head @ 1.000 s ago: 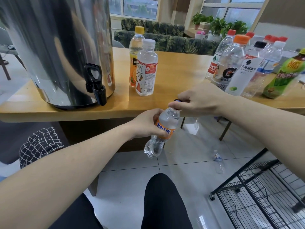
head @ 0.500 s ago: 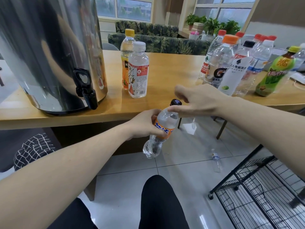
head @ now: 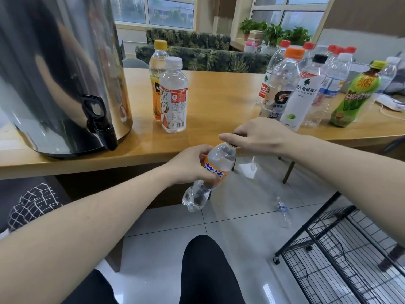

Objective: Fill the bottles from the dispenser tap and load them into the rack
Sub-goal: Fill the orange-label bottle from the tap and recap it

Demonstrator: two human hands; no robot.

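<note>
the steel dispenser (head: 54, 73) stands on the table (head: 219, 102), its black tap (head: 102, 126) over the near edge. right of the tap and below the table edge, my left hand (head: 190, 164) wraps the orange label of a tilted clear bottle (head: 210, 174). thin plastic, light, likely to buckle, so i hold mid-body. my right hand (head: 260, 133) pinches its dark cap (head: 235, 140). the wire rack (head: 341, 257) waits on the floor, well right of the tap.

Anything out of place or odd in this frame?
One small clear bottle lies on its side on the floor tiles, apart from the bottles standing on the table and outside the wire rack. No spill is visible.
</note>
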